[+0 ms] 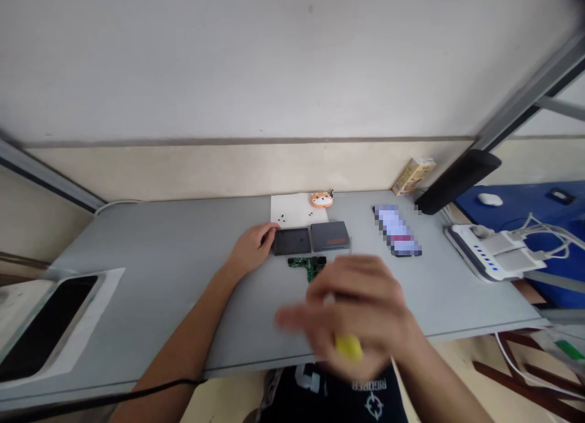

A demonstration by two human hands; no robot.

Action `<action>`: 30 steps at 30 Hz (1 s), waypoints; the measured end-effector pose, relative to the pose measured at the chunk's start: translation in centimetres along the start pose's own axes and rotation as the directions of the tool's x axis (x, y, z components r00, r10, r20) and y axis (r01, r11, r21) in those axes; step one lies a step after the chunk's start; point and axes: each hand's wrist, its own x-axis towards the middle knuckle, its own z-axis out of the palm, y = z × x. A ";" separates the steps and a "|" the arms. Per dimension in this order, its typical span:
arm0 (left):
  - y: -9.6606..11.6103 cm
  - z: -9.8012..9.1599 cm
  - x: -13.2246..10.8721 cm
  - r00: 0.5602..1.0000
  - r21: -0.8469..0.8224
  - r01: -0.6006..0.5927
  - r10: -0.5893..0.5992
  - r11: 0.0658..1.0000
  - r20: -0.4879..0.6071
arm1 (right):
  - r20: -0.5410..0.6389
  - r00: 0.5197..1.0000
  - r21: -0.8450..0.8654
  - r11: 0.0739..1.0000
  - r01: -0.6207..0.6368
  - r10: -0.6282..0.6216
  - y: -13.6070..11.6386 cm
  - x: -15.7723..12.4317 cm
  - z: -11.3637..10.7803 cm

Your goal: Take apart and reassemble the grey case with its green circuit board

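Note:
On the grey table, my left hand (253,247) rests with curled fingers at the left edge of a dark open case half (292,241). Beside that half, to the right, sits a dark grey box-shaped case part (329,236) with an orange label. A green circuit board (309,263) lies just nearer to me, partly hidden by my right hand (354,313). That hand is raised, blurred by motion and closed round a yellow-ended object (348,347). Small dark screws (281,218) lie on a white paper (292,208) behind the case parts.
An orange animal-face case (322,200) sits on the paper. Right of the parts are a phone (397,231), a small carton (412,176), a black cylinder-like object (457,180) and a power strip (496,252) with cables. A black device (50,325) lies at the left.

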 end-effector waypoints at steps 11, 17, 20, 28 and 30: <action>0.3 -0.3 -0.3 1.000 0.011 -0.026 0.026 1.000 -0.009 | 0.039 0.826 -0.324 0.789 -0.522 0.562 11.5 -0.7 2.1; 0.5 -0.4 -0.5 0.999 0.025 -0.036 0.036 0.999 0.000 | 0.063 0.824 -0.273 0.804 -0.528 0.563 12.0 -0.9 1.8; 0.6 -0.5 -0.5 0.999 0.021 -0.047 0.047 0.999 0.011 | 0.099 0.825 -0.244 0.818 -0.522 0.556 12.3 -0.9 1.4; 0.7 -0.5 -0.5 0.999 0.025 -0.036 0.035 0.999 0.027 | 0.113 0.826 -0.242 0.822 -0.516 0.552 12.2 -0.9 1.4; 0.7 -0.5 -0.5 0.999 0.022 -0.031 0.030 0.999 0.029 | 0.109 0.823 -0.249 0.817 -0.520 0.557 12.2 -0.9 1.5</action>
